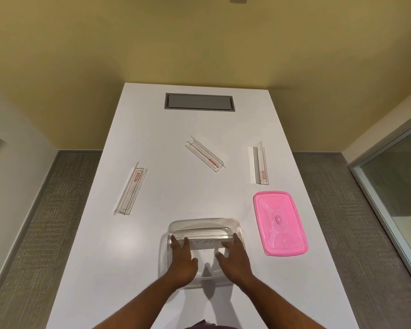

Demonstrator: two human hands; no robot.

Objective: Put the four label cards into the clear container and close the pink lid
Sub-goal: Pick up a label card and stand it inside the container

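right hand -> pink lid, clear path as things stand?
Probably yes. The right hand is at the clear container, the pink lid lies just to its right on the table, and nothing sits between them.

Table [152,129]: plain white, with a grey inset panel [199,102] at the far end. Container [203,223]: clear, colourless. Lid [280,223]: translucent pink, moulded X pattern. Three label cards on the table, left [131,189], centre [205,156], right [260,164]: clear with red lettering and outlines. Card in the container [205,244]: white strip, dark handwriting. Wall [199,43]: yellow. Floor [33,233]: grey-brown, textured weave.
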